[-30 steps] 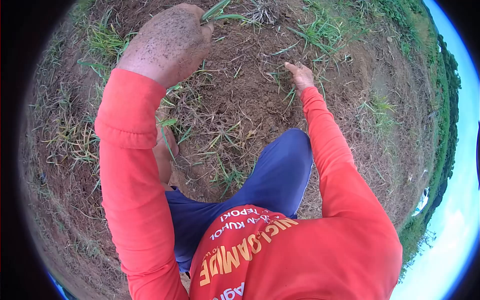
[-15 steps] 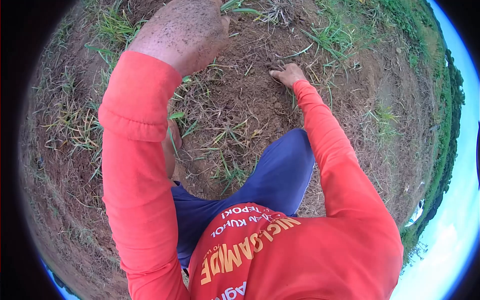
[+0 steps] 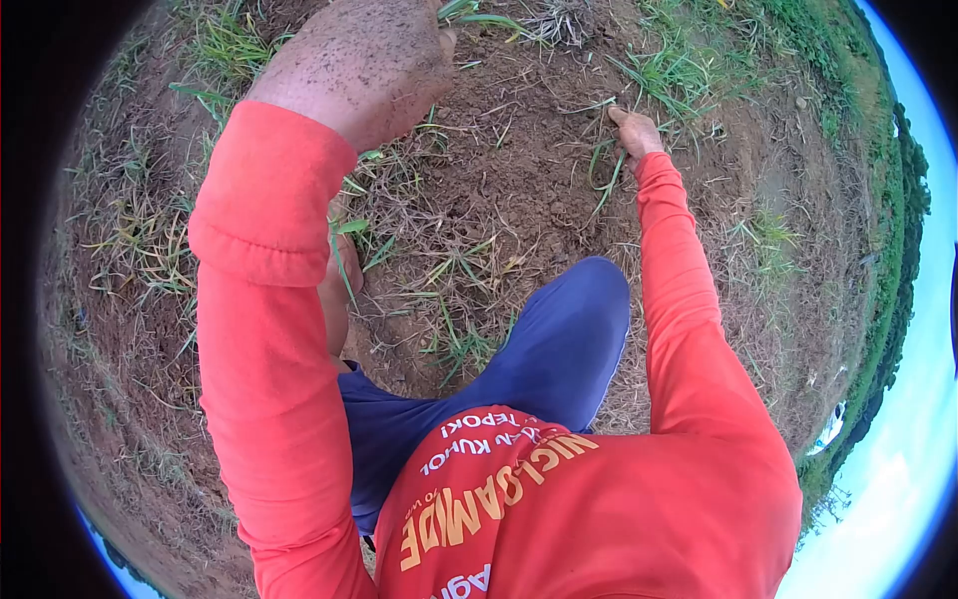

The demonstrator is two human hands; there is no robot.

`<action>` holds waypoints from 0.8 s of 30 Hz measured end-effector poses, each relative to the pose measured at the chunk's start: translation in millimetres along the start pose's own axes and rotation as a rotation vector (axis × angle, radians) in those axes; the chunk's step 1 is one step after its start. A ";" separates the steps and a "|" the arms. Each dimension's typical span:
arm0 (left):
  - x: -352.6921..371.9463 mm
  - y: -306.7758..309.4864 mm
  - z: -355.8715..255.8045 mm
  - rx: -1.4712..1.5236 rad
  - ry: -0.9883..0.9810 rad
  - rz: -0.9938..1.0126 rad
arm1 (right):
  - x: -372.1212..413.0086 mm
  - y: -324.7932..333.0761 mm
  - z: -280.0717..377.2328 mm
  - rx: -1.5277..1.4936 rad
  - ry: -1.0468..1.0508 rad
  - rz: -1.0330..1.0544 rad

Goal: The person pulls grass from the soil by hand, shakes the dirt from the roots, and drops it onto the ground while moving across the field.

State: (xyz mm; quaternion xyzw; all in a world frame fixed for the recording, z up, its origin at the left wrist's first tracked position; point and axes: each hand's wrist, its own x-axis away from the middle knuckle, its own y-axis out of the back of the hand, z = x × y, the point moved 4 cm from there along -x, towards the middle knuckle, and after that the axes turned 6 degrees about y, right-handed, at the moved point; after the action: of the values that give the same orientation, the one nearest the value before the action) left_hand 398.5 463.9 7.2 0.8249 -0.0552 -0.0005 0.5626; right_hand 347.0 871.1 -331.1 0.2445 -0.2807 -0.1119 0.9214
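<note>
Large and close at the upper left, my left hand (image 3: pixel 359 65) is bent at the wrist, its back speckled with soil. Its fingers are largely out of sight; green blades (image 3: pixel 484 17) stick out beside the thumb and appear held. Farther right, my right hand (image 3: pixel 637 132) is closed just above the ground, pinching thin green grass stems (image 3: pixel 604 180) that trail below it. Between the hands lies loose brown soil (image 3: pixel 509 150).
Dry and green grass tufts (image 3: pixel 459 339) grow near my bare foot (image 3: pixel 344 265). My bent knee in blue shorts (image 3: pixel 584 299) is below the soil patch. A green tuft (image 3: pixel 674 80) stands beyond my right hand. Trees line the field's right edge.
My right hand has moved right and slightly away from my body, off the loose soil, and green stems now show below it. My left hand has barely shifted.
</note>
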 end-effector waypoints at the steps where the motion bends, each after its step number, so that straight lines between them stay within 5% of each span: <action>1: 0.6 0.7 -2.3 -0.007 0.009 0.011 | -0.3 6.3 3.3 0.034 -0.004 0.026; 4: -18.4 -8.5 12.5 0.007 -0.055 0.076 | 5.8 -4.7 15.5 0.568 0.156 0.065; 6: -27.1 -27.7 24.2 0.036 -0.216 0.068 | 34.4 -31.2 15.9 0.664 0.278 0.089; 7: -25.3 -31.0 27.9 0.014 -0.195 0.051 | 50.1 -42.9 25.2 0.882 0.149 0.284; 10: -30.4 -34.8 24.3 -0.035 -0.220 0.006 | 14.4 -55.4 -25.5 0.956 0.381 0.392; 12: -31.9 -38.4 30.9 -0.086 -0.273 0.039 | 29.1 -49.9 -13.9 0.763 0.332 0.360; 18: -20.8 -11.2 35.0 -0.030 0.002 0.191 | 33.9 -18.7 2.1 0.418 0.259 0.225; 19: -20.8 -10.7 40.6 -0.039 -0.029 0.149 | 37.0 -7.4 7.1 0.048 0.066 0.354; 20: -19.3 -11.6 49.2 -0.050 -0.055 0.120 | 42.2 5.5 16.0 -0.144 -0.034 0.201; 24: -17.1 -18.2 58.1 -0.054 -0.020 0.124 | 47.2 48.5 37.6 -0.575 0.089 0.411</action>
State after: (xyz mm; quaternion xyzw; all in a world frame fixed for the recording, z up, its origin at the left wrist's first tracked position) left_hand 379.5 418.1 -32.0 0.8044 -0.1118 0.0249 0.5829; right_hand 367.5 881.8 -257.1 -0.0820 -0.2407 0.0120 0.9671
